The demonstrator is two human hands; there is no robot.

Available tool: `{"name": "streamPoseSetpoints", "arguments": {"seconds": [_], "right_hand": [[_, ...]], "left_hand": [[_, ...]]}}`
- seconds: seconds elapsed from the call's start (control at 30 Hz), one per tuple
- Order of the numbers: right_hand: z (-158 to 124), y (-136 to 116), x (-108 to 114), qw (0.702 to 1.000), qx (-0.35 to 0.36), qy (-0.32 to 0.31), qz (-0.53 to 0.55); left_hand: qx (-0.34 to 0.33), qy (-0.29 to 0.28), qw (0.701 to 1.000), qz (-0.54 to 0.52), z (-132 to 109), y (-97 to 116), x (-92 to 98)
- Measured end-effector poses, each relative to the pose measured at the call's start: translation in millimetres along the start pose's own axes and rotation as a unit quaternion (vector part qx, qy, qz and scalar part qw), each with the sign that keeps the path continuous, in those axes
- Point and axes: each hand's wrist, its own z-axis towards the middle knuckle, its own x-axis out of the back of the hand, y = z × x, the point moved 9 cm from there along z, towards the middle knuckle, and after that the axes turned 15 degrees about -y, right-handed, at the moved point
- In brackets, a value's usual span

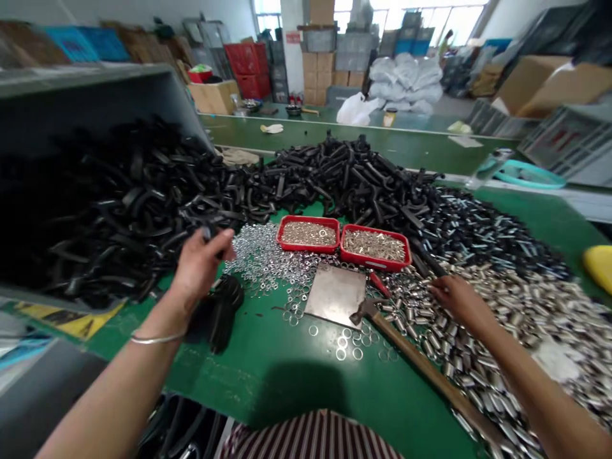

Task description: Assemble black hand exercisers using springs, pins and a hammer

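Observation:
My left hand (197, 266) is closed at the edge of the heap of black curved parts (157, 197); a dark bit shows between its fingers, too hidden to name. Just below it lies a bulky black object (224, 312). My right hand (456, 298) pinches the end of a black bar-shaped part (427, 256) above the silvery metal sleeves (516, 312). Between the hands are a square steel plate (336, 295), a hammer (411, 354) with its head on the plate's corner, and a red-handled tool (380, 284). Loose metal rings (342, 347) lie in front of the plate.
Two red trays (308, 247) of small metal pieces stand behind the plate. Small nuts or washers (258, 252) spread to their left. Black parts (349, 169) are piled behind, dark screws (497, 223) at right. A grey crate (165, 95) lies tipped at left.

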Motion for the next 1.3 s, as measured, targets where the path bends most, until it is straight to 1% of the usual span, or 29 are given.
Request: {"name": "streamPoseSetpoints", "arguments": {"seconds": [0.03, 0.07, 0.1, 0.13, 0.17, 0.2, 0.27, 0.3, 0.37, 0.4, 0.43, 0.47, 0.53, 0.57, 0.6, 0.67, 0.7, 0.77, 0.83, 0.87, 0.9, 0.93, 0.97, 1.03, 1.1, 1.13, 1.2, 1.23, 1.3], "right_hand": [[6, 2, -5, 1.0, 0.013, -0.011, -0.003], [9, 3, -9, 0.999, 0.025, -0.019, -0.01], [11, 5, -12, 0.999, 0.036, -0.026, -0.019], [12, 6, -14, 0.998, 0.043, -0.033, -0.027], [12, 8, -14, 0.998, 0.047, -0.038, -0.032], [11, 10, -13, 0.997, 0.048, -0.044, -0.029], [9, 18, -4, 0.998, 0.041, -0.044, 0.002], [7, 22, 3, 0.998, 0.026, -0.035, 0.036], [1, 30, 20, 0.988, -0.011, -0.009, 0.152], [-4, 28, 25, 0.971, -0.023, -0.001, 0.236], [-9, 22, 26, 0.942, -0.025, -0.002, 0.334], [-14, 8, 24, 0.9, -0.013, -0.012, 0.436], [-24, -37, 14, 0.781, 0.024, -0.052, 0.622], [-28, -64, 8, 0.725, 0.042, -0.076, 0.684], [-31, -92, 0, 0.679, 0.052, -0.106, 0.725], [-34, -146, -15, 0.603, 0.069, -0.167, 0.777], [-33, -170, -20, 0.575, 0.084, -0.193, 0.79], [-29, -207, -26, 0.542, 0.119, -0.226, 0.801], [-21, -226, -28, 0.528, 0.136, -0.219, 0.809], [-18, -231, -30, 0.524, 0.136, -0.206, 0.815], [-15, -235, -31, 0.52, 0.133, -0.195, 0.821], [-13, -238, -33, 0.513, 0.13, -0.188, 0.827], [-12, -241, -35, 0.507, 0.128, -0.188, 0.831], [-11, -247, -37, 0.498, 0.131, -0.2, 0.833], [-7, -248, -36, 0.501, 0.138, -0.201, 0.83], [-4, -246, -33, 0.508, 0.141, -0.191, 0.828], [5, -235, -23, 0.524, 0.144, -0.154, 0.825], [10, -229, -16, 0.532, 0.146, -0.133, 0.823], [18, -220, -4, 0.542, 0.15, -0.106, 0.82]], "left_hand": [[0.025, -0.036, 0.999, -0.007, -14, 1, -24.4], [0.051, -0.078, 0.996, 0.017, -28, 0, -50.2], [0.067, -0.109, 0.99, 0.067, -41, -2, -73.0], [0.059, -0.129, 0.981, 0.135, -52, -3, -92.6], [0.042, -0.149, 0.964, 0.215, -60, -5, -111.1], [0.035, -0.155, 0.941, 0.298, -66, -10, -124.8], [0.047, -0.154, 0.885, 0.436, -70, -28, -142.7], [0.064, -0.152, 0.86, 0.483, -69, -38, -147.3], [0.093, -0.156, 0.83, 0.527, -63, -54, -153.2], [0.099, -0.16, 0.825, 0.532, -60, -59, -155.4], [0.1, -0.161, 0.824, 0.534, -57, -62, -156.9], [0.098, -0.163, 0.824, 0.534, -54, -63, -157.9], [0.094, -0.165, 0.821, 0.539, -48, -63, -157.9], [0.094, -0.163, 0.819, 0.542, -46, -63, -156.4], [0.093, -0.161, 0.819, 0.543, -44, -62, -154.1], [0.087, -0.153, 0.829, 0.53, -41, -59, -147.6], [0.079, -0.144, 0.845, 0.509, -40, -56, -143.4], [0.053, -0.118, 0.898, 0.42, -40, -46, -134.5], [0.04, -0.1, 0.956, 0.274, -43, -37, -128.3], [0.05, -0.103, 0.975, 0.188, -45, -36, -129.4], [0.07, -0.117, 0.986, 0.099, -47, -35, -134.8], [0.094, -0.136, 0.986, 0.007, -49, -36, -144.5], [0.118, -0.157, 0.977, -0.086, -50, -36, -157.6], [0.14, -0.181, 0.937, -0.263, -47, -32, -187.2], [0.137, -0.188, 0.891, -0.39, -36, -27, -215.1], [0.133, -0.188, 0.874, -0.428, -28, -26, -227.4], [0.125, -0.191, 0.858, -0.46, -12, -24, -248.1], [0.121, -0.193, 0.858, -0.461, -4, -24, -256.2], [0.109, -0.197, 0.87, -0.439, 6, -21, -267.2]]}}
